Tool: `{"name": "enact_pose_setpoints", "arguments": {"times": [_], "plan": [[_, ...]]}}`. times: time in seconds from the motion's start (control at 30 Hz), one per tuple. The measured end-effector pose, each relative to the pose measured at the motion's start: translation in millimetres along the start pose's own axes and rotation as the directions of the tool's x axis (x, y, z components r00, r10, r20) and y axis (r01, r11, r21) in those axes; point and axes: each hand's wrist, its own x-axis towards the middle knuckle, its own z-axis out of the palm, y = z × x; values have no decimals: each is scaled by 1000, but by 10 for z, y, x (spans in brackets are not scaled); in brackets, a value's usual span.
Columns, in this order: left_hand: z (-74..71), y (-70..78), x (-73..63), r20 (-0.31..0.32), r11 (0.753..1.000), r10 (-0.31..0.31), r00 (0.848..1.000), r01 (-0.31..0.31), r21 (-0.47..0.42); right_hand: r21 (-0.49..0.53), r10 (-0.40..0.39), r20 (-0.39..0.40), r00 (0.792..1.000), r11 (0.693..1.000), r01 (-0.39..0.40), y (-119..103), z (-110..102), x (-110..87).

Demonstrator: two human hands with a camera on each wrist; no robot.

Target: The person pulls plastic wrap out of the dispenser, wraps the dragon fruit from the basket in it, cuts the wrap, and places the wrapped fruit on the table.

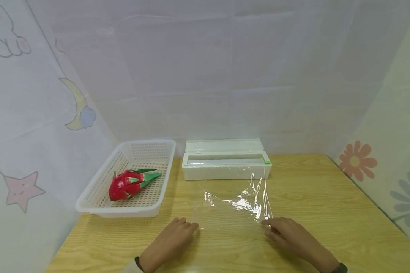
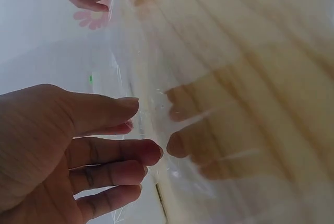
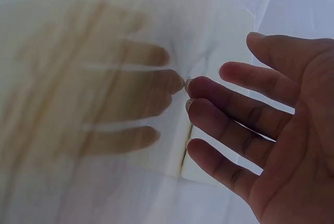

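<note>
A clear sheet of cling film [image 1: 239, 204] stretches from the white cling film dispenser [image 1: 225, 172] toward me over the wooden table. The dispenser's lid is raised, with a green piece at its right end. At the film's near left corner, my left hand [image 1: 174, 239] touches the edge; its fingers [image 2: 115, 153] look relaxed in the left wrist view. My right hand [image 1: 294, 239] is at the near right corner, fingertips against the film. The right wrist view shows the right hand's fingers [image 3: 240, 109] extended and spread, the thumb apart from them.
Left of the dispenser stands a white plastic basket [image 1: 123, 210] holding a red and green dragon fruit [image 1: 131, 184]. Patterned cloth walls [image 1: 205, 76] enclose the wooden table [image 1: 304, 189] at the back and both sides.
</note>
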Motion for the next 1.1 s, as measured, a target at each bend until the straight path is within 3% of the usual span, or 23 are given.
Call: {"name": "enact_pose_setpoints", "arguments": {"times": [0.3,0.67,1.1], "plan": [[5,1,-51,-18,999,-39,999,39,-12,-25,-20,-48,999,1000,19,5,1,-8],[-12,1,-72,-128,999,-31,991,34,26,-142,-58,-233,971,990,25,-49,14,-9],[20,10,-82,-240,999,-51,969,52,-3,-188,11,-217,976,981,-53,-75,-22,2]]}}
